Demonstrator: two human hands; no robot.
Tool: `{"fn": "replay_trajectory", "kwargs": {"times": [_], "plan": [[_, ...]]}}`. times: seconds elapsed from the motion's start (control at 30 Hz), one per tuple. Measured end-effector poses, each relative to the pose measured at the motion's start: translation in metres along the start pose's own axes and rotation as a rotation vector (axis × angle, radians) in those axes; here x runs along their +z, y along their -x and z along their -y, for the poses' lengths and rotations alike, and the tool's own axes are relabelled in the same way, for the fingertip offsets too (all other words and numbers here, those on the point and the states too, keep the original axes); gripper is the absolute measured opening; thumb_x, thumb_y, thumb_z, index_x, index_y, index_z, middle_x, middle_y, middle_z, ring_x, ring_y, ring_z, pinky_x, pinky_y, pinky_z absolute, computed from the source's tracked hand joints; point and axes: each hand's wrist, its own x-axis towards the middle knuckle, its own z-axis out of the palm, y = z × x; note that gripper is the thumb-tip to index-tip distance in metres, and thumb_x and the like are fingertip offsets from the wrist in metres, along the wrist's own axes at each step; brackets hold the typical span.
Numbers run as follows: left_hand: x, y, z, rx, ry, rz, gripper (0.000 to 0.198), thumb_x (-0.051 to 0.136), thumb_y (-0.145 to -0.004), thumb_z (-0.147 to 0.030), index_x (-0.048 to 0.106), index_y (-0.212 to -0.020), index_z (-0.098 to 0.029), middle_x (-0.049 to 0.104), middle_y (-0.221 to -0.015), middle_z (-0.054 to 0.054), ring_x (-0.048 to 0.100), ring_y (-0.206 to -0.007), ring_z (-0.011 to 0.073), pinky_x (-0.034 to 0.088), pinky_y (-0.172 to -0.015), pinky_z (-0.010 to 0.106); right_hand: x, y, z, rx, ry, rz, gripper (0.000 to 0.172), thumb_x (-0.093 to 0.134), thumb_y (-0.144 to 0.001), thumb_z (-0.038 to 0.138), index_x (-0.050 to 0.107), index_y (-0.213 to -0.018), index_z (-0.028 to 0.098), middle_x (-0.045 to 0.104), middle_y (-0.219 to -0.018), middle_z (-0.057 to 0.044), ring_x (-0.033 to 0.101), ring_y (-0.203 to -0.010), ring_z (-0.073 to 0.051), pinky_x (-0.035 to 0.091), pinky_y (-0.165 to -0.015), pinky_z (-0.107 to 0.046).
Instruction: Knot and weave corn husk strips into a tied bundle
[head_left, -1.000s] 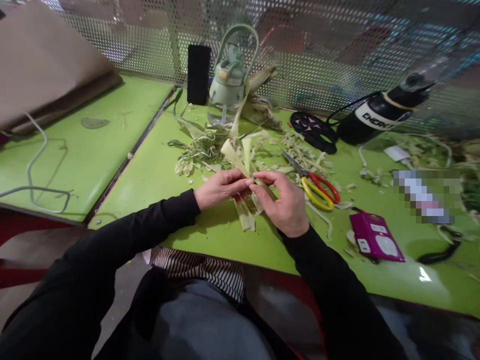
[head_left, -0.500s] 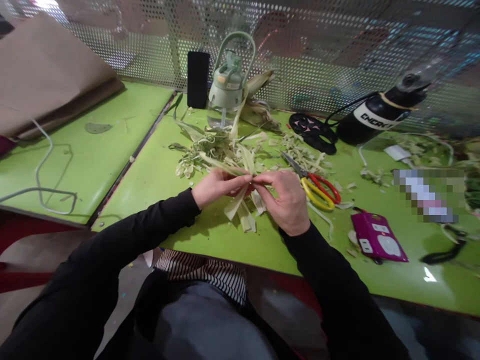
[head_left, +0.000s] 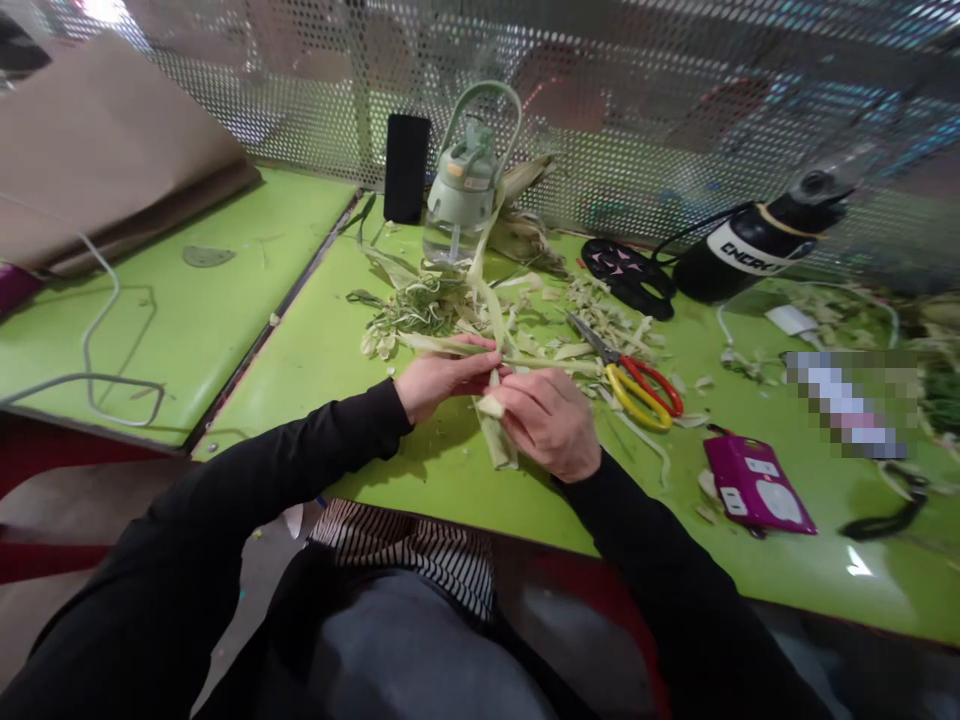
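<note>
My left hand pinches pale green corn husk strips where they cross, between thumb and fingers. One strip rises from the crossing, others reach out to the sides, and a wide end hangs toward me. Close beside it, my right hand is closed on a folded husk strip, its pale end showing at the fingertips. Behind both hands lies a heap of shredded green husk. Scissors with one yellow and one red handle rest to the right of my right hand.
At the back stand a phone and a pale green water bottle, with dried husks beside it. Toward the right are a black bottle, a white charger plug and a purple power strip. Brown paper lies left.
My right hand has moved down and slightly left, away from the crossing, and now grips a strip end. My left hand still pinches the husks. The view has shifted slightly.
</note>
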Motion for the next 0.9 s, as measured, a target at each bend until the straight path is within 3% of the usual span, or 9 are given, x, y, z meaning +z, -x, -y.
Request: {"fn": "replay_trajectory", "kwargs": {"times": [0.17, 0.33, 0.5, 0.73, 0.83, 0.9], "plan": [[0.002, 0.000, -0.003, -0.013, 0.012, 0.028, 0.013, 0.066, -0.085, -0.009, 0.057, -0.093, -0.012, 0.067, -0.069, -0.003, 0.063, -0.059, 0.0056, 0.055, -0.072, 0.025, 0.003, 0.000, 0.003, 0.068, -0.085, -0.052, 0.021, 0.061, -0.083, 0.013, 0.057, -0.101, 0.022, 0.070, -0.086, -0.005, 0.064, -0.077, -0.020, 0.051, -0.068, -0.034], [0.002, 0.000, -0.005, 0.000, 0.027, 0.038, 0.014, 0.063, -0.087, -0.007, 0.054, -0.096, -0.013, 0.072, -0.077, 0.001, 0.066, -0.060, 0.0055, 0.055, -0.074, 0.025, 0.002, 0.001, 0.002, 0.241, -0.153, -0.109, 0.016, 0.063, -0.082, 0.012, 0.057, -0.093, 0.023, 0.070, -0.085, -0.005, 0.068, -0.079, -0.020, 0.055, -0.069, -0.034], [-0.001, -0.001, -0.005, 0.054, 0.012, 0.008, 0.017, 0.066, -0.085, -0.008, 0.054, -0.095, -0.013, 0.071, -0.077, 0.000, 0.065, -0.061, 0.0056, 0.055, -0.074, 0.025, 0.000, 0.001, 0.000, 0.294, -0.208, -0.109, 0.014, 0.068, -0.083, 0.018, 0.060, -0.093, 0.025, 0.073, -0.088, -0.004, 0.070, -0.082, -0.021, 0.057, -0.072, -0.036], [0.002, 0.002, -0.012, 0.072, 0.096, 0.035, 0.021, 0.056, -0.083, 0.003, 0.060, -0.098, -0.012, 0.075, -0.091, 0.006, 0.071, -0.079, 0.0091, 0.057, -0.090, 0.028, -0.003, 0.001, 0.003, 0.629, -0.246, -0.162, 0.006, 0.064, -0.087, 0.023, 0.061, -0.092, 0.024, 0.073, -0.087, -0.002, 0.069, -0.076, -0.018, 0.055, -0.069, -0.032], [0.001, 0.003, -0.015, 0.048, 0.105, 0.065, 0.019, 0.054, -0.085, 0.002, 0.064, -0.097, -0.009, 0.075, -0.103, 0.010, 0.071, -0.085, 0.0099, 0.056, -0.092, 0.027, -0.002, 0.001, 0.000, 0.613, -0.269, -0.205, 0.011, 0.065, -0.086, 0.023, 0.061, -0.096, 0.024, 0.073, -0.090, -0.003, 0.069, -0.078, -0.018, 0.055, -0.070, -0.033], [-0.002, 0.002, -0.015, 0.068, 0.100, 0.087, 0.023, 0.057, -0.085, 0.000, 0.063, -0.104, -0.011, 0.074, -0.108, 0.011, 0.071, -0.090, 0.0113, 0.056, -0.092, 0.028, -0.004, 0.001, -0.002, 0.476, -0.298, -0.203, 0.013, 0.068, -0.084, 0.023, 0.063, -0.096, 0.025, 0.073, -0.090, -0.003, 0.068, -0.078, -0.019, 0.055, -0.069, -0.033]]}}
